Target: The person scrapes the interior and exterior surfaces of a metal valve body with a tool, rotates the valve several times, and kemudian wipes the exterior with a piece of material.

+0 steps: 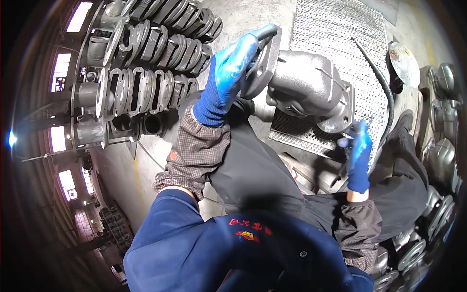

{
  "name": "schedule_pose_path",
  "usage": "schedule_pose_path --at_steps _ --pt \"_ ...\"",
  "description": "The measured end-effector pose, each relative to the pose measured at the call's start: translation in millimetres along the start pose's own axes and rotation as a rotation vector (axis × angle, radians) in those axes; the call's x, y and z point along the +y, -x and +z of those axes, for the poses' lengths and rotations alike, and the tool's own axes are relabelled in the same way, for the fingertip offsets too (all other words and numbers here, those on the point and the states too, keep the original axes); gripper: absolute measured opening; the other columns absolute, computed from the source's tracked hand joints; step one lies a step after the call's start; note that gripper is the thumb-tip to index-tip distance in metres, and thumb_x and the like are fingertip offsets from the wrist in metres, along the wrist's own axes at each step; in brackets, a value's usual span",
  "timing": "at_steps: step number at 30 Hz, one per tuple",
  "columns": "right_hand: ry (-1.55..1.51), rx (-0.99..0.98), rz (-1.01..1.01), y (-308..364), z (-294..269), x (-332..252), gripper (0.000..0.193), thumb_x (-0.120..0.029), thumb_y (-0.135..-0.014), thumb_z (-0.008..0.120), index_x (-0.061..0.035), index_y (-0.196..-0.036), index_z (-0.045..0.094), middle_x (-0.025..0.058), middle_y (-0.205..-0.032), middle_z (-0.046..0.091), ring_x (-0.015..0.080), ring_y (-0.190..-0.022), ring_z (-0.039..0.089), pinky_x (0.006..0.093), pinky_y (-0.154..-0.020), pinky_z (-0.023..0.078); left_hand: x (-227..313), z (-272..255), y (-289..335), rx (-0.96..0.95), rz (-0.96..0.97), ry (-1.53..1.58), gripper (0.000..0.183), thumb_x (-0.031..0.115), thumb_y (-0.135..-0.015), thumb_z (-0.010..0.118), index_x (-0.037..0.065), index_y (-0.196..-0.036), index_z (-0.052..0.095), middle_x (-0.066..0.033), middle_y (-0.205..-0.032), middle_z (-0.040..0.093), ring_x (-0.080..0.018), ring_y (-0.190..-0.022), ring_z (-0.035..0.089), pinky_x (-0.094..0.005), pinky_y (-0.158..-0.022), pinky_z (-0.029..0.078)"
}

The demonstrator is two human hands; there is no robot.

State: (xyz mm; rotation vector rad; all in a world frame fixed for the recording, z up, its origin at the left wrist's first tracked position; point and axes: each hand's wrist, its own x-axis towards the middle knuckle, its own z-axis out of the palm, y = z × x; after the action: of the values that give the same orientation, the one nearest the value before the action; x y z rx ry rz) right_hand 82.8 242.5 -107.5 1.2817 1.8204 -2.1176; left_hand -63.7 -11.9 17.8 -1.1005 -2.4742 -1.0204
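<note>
A grey cast-metal valve body (309, 80) with a flange at each end is tilted over a textured metal work surface (340, 29). My left hand (231, 65), in a blue coated glove, is closed round the rim of its large left flange, with the fingers over the top edge. My right hand (359, 153), gloved alike, is just beside the smaller right flange, fingers stretched upward and thumb apart. Whether it touches that flange I cannot tell. The casting's underside is partly hidden.
Rows of flanged castings (141, 92) stand on a rack at the left. More castings (440, 165) lie along the right edge. A black hose (382, 80) curves over the surface's right side, near a round paint-stained disc (404, 64). My legs (262, 168) are below the surface.
</note>
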Motion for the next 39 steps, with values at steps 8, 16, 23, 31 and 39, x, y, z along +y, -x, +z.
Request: schedule_pose_path --at_steps 8,16,23,31,39 --pt "-0.091 -0.003 -0.072 -25.0 6.0 14.7 0.023 -0.021 -0.095 0.052 0.0002 -0.097 0.062 -0.0016 -0.069 0.05 0.0087 -0.052 0.049 0.0223 -0.047 0.043 29.1 14.5 -8.6 -0.078 -0.242 0.238 0.043 0.023 -0.086 0.06 0.002 -0.124 0.055 -0.0156 -0.113 0.062 -0.0235 -0.098 0.063 -0.0319 -0.087 0.048" --pt "-0.182 0.01 -0.144 -51.2 10.5 16.0 0.023 -0.018 -0.094 0.051 0.0014 -0.096 0.063 0.001 -0.07 0.054 0.0104 -0.052 0.048 0.0237 -0.047 0.04 21.7 40.7 -6.6 0.059 -0.134 -0.05 0.058 0.017 -0.074 0.068 0.005 -0.128 0.05 -0.0199 -0.115 0.06 -0.0335 -0.103 0.062 -0.0373 -0.087 0.05" --pt "0.016 -0.039 -0.245 -74.1 5.4 -2.6 0.023 -0.019 -0.093 0.053 0.0016 -0.094 0.064 0.0027 -0.065 0.056 0.0105 -0.049 0.049 0.0233 -0.046 0.038 14.9 36.7 -11.9 -0.005 -0.118 -0.047 0.067 0.014 -0.073 0.067 0.006 -0.135 0.043 -0.0193 -0.125 0.055 -0.0329 -0.11 0.058 -0.0364 -0.093 0.047" --pt "-0.02 -0.112 -0.607 -15.2 19.7 -81.1 0.055 -0.044 -0.098 0.037 -0.0035 -0.134 0.043 0.0112 -0.115 0.059 0.0069 -0.076 0.057 0.0224 -0.066 0.044 3.4 37.3 -12.6 0.022 -0.219 -0.067 0.068 0.026 -0.077 0.066 0.002 -0.135 0.041 -0.0237 -0.123 0.055 -0.0306 -0.11 0.059 -0.0341 -0.091 0.047" --pt "-0.154 -0.578 -0.415 37.4 89.3 -124.3 0.039 -0.03 -0.099 0.036 0.0005 -0.116 0.055 0.0082 -0.085 0.063 0.0061 -0.056 0.05 0.0191 -0.054 0.042 1.4 43.8 -14.5 0.133 -0.387 0.205 0.05 0.034 -0.097 0.044 -0.001 -0.133 0.044 -0.0224 -0.127 0.053 -0.0262 -0.117 0.053 -0.0308 -0.097 0.041"
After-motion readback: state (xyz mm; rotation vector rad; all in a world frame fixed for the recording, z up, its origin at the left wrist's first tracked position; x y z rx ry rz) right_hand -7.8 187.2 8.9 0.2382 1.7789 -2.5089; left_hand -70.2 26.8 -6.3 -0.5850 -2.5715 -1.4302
